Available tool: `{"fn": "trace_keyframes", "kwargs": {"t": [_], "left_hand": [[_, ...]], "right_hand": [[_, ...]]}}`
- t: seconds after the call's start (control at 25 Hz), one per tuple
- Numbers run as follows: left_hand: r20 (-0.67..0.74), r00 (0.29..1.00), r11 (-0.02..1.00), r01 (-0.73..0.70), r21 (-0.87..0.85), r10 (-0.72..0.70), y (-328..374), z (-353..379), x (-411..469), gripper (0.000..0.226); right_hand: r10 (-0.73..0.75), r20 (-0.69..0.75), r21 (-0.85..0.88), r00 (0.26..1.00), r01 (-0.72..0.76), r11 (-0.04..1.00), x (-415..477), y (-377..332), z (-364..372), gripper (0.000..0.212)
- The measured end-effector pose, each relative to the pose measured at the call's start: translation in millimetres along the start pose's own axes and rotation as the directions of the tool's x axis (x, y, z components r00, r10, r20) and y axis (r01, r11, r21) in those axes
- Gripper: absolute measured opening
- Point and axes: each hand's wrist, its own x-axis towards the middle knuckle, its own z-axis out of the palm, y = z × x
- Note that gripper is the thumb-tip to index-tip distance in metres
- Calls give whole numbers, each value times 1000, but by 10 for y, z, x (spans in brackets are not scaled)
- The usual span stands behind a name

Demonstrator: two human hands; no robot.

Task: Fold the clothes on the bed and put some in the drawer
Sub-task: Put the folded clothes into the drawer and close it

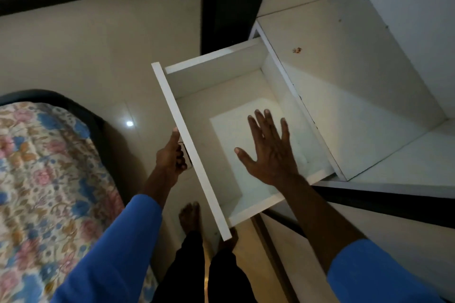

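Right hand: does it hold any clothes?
No, the right hand is spread open over the drawer, with nothing between its fingers.

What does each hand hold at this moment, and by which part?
The left hand grips the drawer by the handle on its front panel. The right hand holds nothing; it is spread open over the drawer's inside.
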Motion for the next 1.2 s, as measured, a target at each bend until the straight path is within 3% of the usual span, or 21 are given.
{"fn": "trace_keyframes", "kwargs": {"t": [0.12,0.2,0.28,0.4,0.48,0.56,0.68,0.88,0.96,1.08,1.2], "left_hand": [[5,999,993,-38,113,38,62,-211,-272,69],[3,968,891,-234,390,253,160,-337,-581,63],[73,862,640,-427,639,501,265,-497,-1026,68],[138,662,339,-538,771,737,363,-886,-1809,77],[150,509,158,-511,845,848,320,-1206,-2336,73],[65,370,102,-416,904,927,97,-1609,-2903,68],[-141,300,228,-279,933,943,-447,-2151,-3553,64],[-511,114,521,-88,849,852,-1926,-3019,-4667,61],[-642,60,644,-31,764,764,-2626,-3304,-5049,61],[-800,38,800,6,599,599,-3620,-3647,-5443,64],[-890,28,889,42,457,456,-4528,-4099,-5662,66]], "right_hand": [[-77,58,75,995,72,995,-177,-301,-25,89],[-90,40,125,995,84,989,-213,-468,-148,86],[-125,-15,179,992,126,976,-260,-660,-373,84],[-224,-123,232,967,247,941,-383,-1045,-713,81],[-306,-175,300,936,346,889,-488,-1333,-868,78],[-440,-202,326,875,484,812,-643,-1720,-950,75],[-595,-202,348,778,625,699,-927,-2279,-955,76],[-850,-159,403,502,819,408,-1994,-3455,-811,73],[-923,-50,454,381,832,319,-2573,-3908,-647,72],[-969,153,515,194,821,246,-3362,-4439,-312,69],[-912,408,556,47,780,289,-4110,-5000,101,63]]}}
